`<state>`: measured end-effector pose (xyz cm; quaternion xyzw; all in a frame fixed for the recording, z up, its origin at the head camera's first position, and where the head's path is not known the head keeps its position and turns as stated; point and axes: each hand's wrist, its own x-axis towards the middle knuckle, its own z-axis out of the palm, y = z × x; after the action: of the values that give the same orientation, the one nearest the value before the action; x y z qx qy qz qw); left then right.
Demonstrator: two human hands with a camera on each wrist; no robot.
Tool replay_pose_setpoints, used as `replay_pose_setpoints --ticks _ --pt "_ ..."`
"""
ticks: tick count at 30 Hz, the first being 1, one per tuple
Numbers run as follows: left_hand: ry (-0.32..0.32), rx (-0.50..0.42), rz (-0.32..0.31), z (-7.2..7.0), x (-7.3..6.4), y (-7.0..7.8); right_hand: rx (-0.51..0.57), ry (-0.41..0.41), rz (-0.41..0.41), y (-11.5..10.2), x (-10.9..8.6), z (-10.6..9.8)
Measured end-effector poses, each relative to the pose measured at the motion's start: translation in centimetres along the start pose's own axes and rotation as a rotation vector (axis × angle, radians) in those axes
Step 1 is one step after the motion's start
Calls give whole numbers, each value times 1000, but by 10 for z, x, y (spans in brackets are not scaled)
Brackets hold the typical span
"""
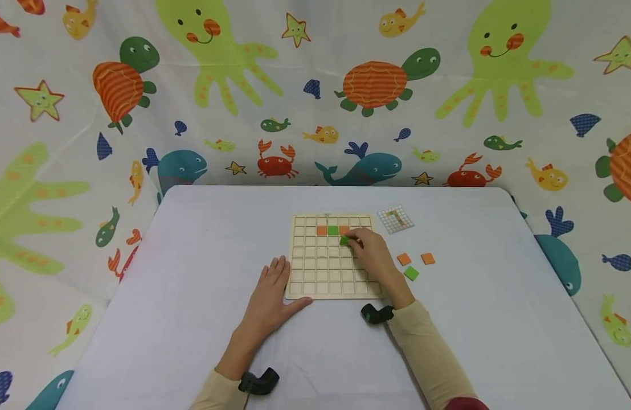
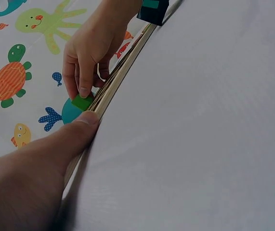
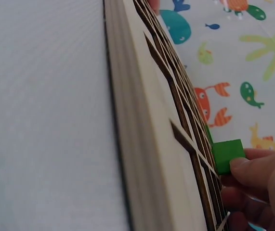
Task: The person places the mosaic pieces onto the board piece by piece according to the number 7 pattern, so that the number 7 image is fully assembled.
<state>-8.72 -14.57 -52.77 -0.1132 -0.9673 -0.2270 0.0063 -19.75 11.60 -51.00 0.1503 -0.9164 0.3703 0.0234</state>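
A wooden grid board [image 1: 318,276] lies on the table with an orange tile [image 1: 322,230], a green tile [image 1: 333,230] and another orange tile [image 1: 343,230] side by side in an upper row. Thumb and fingers of my right hand [image 1: 374,256] pinch a green square tile [image 3: 228,155] just below the right-hand orange one; in the right wrist view it stands tilted at the grid. My left hand [image 1: 271,296] rests at the board's near left corner, fingers straight along the left side and thumb [image 2: 82,129] against the front edge.
Right of the board lie two loose orange tiles [image 1: 427,258] and a loose green tile [image 1: 411,273]. A small card with a grid pattern [image 1: 395,219] is beside the board's far right corner. Behind the white table [image 1: 192,256] hangs a sea-animal print cloth [image 1: 315,57].
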Motion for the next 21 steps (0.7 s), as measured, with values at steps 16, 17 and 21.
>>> replay_pose_setpoints --ticks 16,17,21 --pt "22 7 11 6 -3 2 -90 -51 -24 1 -6 -2" --pt "21 4 8 6 -3 3 -94 -59 -22 1 -6 -2" --pt "24 11 -3 5 -5 4 -123 -85 -51 1 -7 -2"
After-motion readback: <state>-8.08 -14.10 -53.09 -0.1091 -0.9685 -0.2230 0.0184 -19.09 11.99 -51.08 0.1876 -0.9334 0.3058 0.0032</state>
